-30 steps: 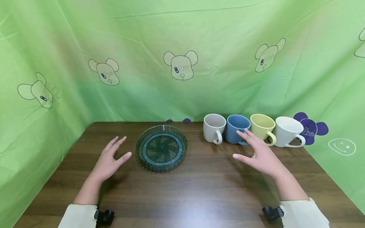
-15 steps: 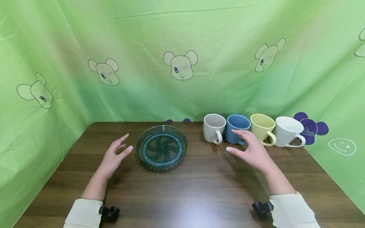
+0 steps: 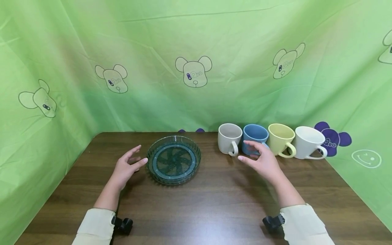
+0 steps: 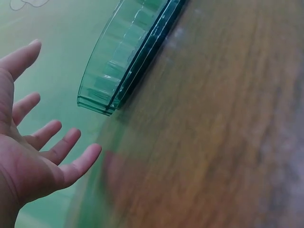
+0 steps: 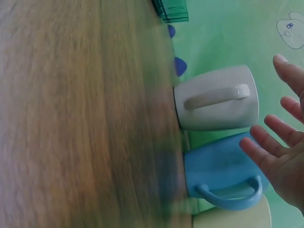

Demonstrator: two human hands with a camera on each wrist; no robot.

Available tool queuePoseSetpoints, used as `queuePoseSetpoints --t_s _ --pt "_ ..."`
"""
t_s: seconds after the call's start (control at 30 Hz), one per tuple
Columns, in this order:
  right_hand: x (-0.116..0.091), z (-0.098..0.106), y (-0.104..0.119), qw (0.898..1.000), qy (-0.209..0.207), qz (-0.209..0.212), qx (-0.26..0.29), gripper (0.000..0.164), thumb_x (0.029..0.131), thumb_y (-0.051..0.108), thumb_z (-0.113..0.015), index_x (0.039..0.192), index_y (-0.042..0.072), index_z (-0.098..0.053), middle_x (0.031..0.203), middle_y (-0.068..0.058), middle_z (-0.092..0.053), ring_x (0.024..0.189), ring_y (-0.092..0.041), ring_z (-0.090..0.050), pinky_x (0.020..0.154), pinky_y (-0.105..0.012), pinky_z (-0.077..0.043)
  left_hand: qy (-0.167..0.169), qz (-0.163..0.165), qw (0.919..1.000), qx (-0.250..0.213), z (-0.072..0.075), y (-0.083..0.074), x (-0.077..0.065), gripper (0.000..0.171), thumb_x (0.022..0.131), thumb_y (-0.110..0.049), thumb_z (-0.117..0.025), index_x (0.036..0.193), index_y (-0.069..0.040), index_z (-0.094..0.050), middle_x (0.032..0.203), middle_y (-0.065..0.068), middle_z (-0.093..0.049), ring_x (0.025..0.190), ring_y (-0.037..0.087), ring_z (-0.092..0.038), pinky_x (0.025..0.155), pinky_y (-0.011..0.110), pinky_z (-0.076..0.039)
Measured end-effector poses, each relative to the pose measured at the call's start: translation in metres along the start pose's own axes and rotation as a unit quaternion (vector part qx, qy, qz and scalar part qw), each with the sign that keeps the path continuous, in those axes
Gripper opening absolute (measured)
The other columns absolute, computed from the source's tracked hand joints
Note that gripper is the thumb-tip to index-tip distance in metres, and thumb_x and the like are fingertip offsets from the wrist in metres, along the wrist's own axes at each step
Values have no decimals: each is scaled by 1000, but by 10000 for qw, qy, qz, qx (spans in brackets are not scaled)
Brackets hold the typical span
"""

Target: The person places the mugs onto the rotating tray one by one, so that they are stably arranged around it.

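A round, clear green tray with ribbed walls point(image 3: 174, 178) lies on the table, left of centre. Close by its left side is my left hand point(image 3: 125, 168), fingers parted and holding nothing; in the left wrist view a gap separates the fingertips from the tray wall point(image 4: 102, 88). My right hand point(image 3: 263, 161) hovers in front of the blue mug point(image 3: 255, 131), partly covering it, with thumb and fingers spread. Beside that mug stands a grey-white mug point(image 3: 228, 139), its handle facing me. The right wrist view has the blue mug point(image 5: 223, 166) just beyond the fingertips.
To the right of the blue mug stand a yellow mug point(image 3: 280, 139) and a white mug point(image 3: 307, 143), in one row along the back edge of the brown wooden table point(image 3: 196, 211). A green cloth with printed bear heads point(image 3: 196, 102) hangs behind and at both sides.
Both hands have moved inward: the left rightward toward the tray, the right leftward along the mugs toward the grey-white one. Their fingers have bent slightly. The tray and mugs stay in place.
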State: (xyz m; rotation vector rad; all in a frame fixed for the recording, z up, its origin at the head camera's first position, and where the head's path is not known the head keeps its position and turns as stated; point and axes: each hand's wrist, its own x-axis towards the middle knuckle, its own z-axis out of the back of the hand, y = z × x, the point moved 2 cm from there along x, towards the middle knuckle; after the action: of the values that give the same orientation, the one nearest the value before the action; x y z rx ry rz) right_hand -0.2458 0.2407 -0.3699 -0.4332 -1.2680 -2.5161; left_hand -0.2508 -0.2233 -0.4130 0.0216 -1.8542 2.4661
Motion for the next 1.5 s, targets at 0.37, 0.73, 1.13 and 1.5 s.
queuePoseSetpoints --t_s 0.37,0.73,1.13,1.5 --pt "9 -11 -6 9973 77 -649 350 58 84 11 -77 133 -6 -52 130 -27 -55 112 -43 -58 88 -38 -55 345 175 9977 -551 -2 1 11 71 89 -15 -73 149 -3 -36 153 17 -33 134 37 -40 87 26 -54" --pt "11 -19 -10 9924 -78 -1023 674 57 84 10 -77 133 -4 -53 133 -24 -55 115 -39 -58 75 -10 -49 668 140 9929 -976 -5 4 17 72 88 -3 -71 149 1 -33 151 21 -33 134 39 -38 85 23 -54" --pt "12 -33 -7 9854 -391 -1315 1009 44 84 6 -76 124 -6 -60 118 -26 -63 105 -32 -63 73 -12 -51 895 245 9955 -217 -5 8 22 75 84 -11 -77 148 -3 -38 153 20 -34 135 40 -37 107 44 -39" --pt "16 -42 -10 9702 -808 -1520 1708 40 84 -3 -72 120 -11 -59 116 -31 -61 83 -4 -64 71 -15 -55 991 276 9947 -63 -3 9 25 76 84 -8 -77 148 -2 -38 154 19 -32 134 41 -38 107 46 -39"
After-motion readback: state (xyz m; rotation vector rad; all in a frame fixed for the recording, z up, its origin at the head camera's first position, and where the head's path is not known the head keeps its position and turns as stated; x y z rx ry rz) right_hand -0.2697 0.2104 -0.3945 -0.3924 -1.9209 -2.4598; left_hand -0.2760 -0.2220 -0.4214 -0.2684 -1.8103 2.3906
